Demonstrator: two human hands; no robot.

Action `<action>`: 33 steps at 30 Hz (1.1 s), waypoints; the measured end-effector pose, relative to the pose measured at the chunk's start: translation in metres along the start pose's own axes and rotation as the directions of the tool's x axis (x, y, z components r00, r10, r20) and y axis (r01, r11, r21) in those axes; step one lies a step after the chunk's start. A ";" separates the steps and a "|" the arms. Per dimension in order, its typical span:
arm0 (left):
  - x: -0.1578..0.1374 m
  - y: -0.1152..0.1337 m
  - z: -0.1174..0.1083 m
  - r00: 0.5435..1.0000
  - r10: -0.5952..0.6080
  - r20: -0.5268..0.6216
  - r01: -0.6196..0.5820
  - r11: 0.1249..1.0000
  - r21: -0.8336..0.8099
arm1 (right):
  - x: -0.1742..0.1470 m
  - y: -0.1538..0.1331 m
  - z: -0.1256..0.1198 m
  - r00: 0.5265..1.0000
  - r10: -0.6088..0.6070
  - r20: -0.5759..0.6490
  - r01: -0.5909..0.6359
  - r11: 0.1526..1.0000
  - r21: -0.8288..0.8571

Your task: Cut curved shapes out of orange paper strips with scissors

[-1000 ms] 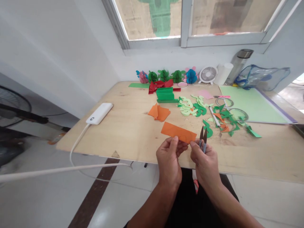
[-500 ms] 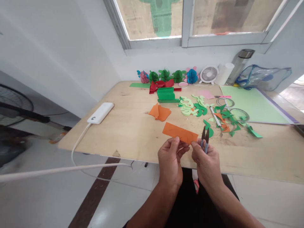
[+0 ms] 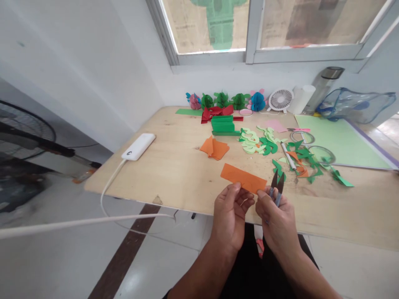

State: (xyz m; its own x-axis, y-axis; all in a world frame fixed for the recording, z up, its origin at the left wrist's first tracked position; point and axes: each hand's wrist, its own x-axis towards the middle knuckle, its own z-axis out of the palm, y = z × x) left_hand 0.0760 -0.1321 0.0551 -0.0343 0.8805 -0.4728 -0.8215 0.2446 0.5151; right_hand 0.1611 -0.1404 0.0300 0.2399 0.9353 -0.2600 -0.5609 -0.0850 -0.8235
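A person sits at the front edge of the light wooden table (image 3: 174,174). The left hand (image 3: 229,214) pinches the lower side of a rectangular orange paper strip (image 3: 243,177), and the right hand (image 3: 278,218) pinches its right end. The strip is above the table, close to the front edge. The hands are just beside each other; whether their fingers touch, I cannot tell. The right hand also grips small scissors with dark blades and grey-blue handles (image 3: 281,184), the blades slightly parted and pointing toward the back edge. Behind the strip lie folded orange paper pieces (image 3: 217,150).
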 end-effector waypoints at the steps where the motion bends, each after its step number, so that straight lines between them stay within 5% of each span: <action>1: 0.000 0.001 0.000 1.000 -0.010 0.006 0.010 1.000 -0.003 | 0.000 0.000 0.000 1.000 0.001 0.002 -0.001 1.000 0.004; 33: -0.002 0.004 -0.004 0.997 0.046 0.057 -0.053 0.991 0.121 | 0.000 0.003 -0.003 0.999 -0.006 -0.047 0.005 1.000 -0.010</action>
State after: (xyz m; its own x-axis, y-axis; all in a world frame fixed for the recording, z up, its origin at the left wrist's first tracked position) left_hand 0.0705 -0.1342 0.0553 -0.0393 0.9126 -0.4069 -0.7434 0.2454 0.6223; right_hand 0.1617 -0.1421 0.0258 0.2798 0.9188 -0.2785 -0.5518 -0.0835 -0.8298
